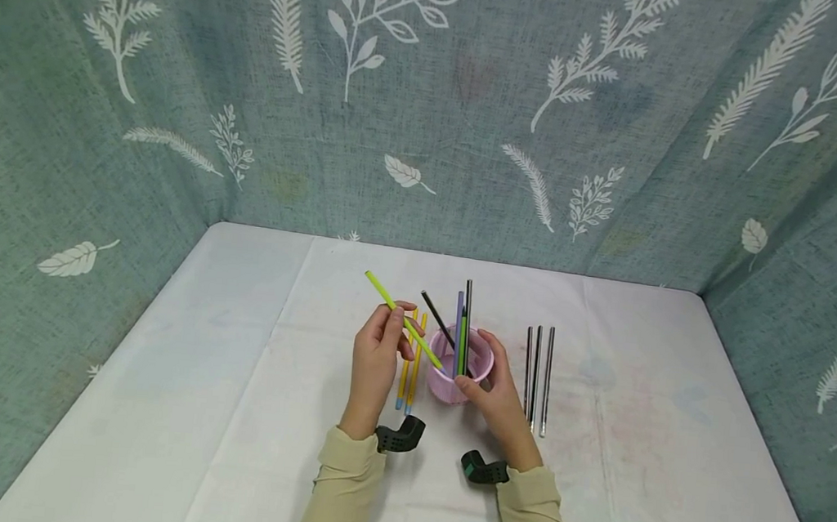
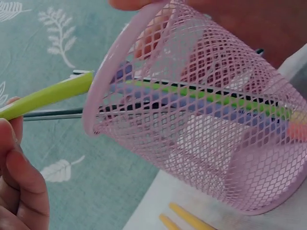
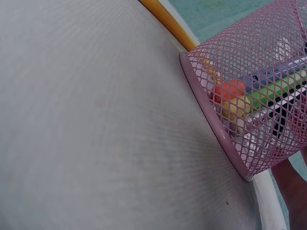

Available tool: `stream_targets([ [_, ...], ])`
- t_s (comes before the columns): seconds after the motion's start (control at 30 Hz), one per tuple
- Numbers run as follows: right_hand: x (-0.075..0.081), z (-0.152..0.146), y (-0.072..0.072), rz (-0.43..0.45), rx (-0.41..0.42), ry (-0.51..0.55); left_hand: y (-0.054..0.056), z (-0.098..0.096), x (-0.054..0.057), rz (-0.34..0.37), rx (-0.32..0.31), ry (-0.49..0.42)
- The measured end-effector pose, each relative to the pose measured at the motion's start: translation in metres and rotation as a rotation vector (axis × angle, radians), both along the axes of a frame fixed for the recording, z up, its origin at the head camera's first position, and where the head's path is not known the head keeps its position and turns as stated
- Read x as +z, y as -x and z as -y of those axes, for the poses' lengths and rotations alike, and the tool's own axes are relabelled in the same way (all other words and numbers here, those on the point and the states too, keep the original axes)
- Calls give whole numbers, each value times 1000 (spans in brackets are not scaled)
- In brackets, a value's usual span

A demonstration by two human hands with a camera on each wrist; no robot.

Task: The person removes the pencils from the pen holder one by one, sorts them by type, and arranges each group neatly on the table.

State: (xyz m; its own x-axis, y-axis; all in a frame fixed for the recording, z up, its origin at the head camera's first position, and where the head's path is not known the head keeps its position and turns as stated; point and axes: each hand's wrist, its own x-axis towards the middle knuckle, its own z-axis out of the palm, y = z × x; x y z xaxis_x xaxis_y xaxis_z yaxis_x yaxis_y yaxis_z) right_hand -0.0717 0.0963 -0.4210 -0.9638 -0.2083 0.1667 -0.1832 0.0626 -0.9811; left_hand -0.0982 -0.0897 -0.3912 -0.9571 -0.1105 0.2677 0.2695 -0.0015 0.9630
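My left hand [image 1: 380, 348] pinches a yellow-green pencil [image 1: 400, 313] between thumb and fingers. This pencil slants down to the right, its lower end at the mouth of a pink mesh pencil cup [image 1: 445, 392]. Around the cup's right side curls my right hand [image 1: 496, 394], the thumb at its near rim. Inside stand a purple pencil [image 1: 459, 321], a green pencil [image 1: 462, 342] and black pencils, one of them [image 1: 435, 315] leaning left. Through the mesh in the right wrist view, an orange-red eraser end [image 3: 229, 91] shows near the base.
Two yellow pencils [image 1: 415, 367] with blue ends lie left of the cup, partly behind my left hand. Three dark pencils [image 1: 547, 378] lie side by side to the right. A white cloth [image 1: 252, 412] covers the table, and a leaf-patterned green curtain [image 1: 429, 131] hangs around it.
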Motion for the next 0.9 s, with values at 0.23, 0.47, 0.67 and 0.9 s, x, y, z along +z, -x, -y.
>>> stream_targets([
  [0.23,0,-1,1,-6,18,10,-8,6,16,-37,33,-103],
  [0.47,0,-2,2,10,2,-5,0,11,0,31,55,-111],
  [0.67,-1,-2,3,14,10,23,11,16,-28,202,130,59],
  [0.9,-9,-4,5,15,4,30,18,20,-43,337,164,328],
])
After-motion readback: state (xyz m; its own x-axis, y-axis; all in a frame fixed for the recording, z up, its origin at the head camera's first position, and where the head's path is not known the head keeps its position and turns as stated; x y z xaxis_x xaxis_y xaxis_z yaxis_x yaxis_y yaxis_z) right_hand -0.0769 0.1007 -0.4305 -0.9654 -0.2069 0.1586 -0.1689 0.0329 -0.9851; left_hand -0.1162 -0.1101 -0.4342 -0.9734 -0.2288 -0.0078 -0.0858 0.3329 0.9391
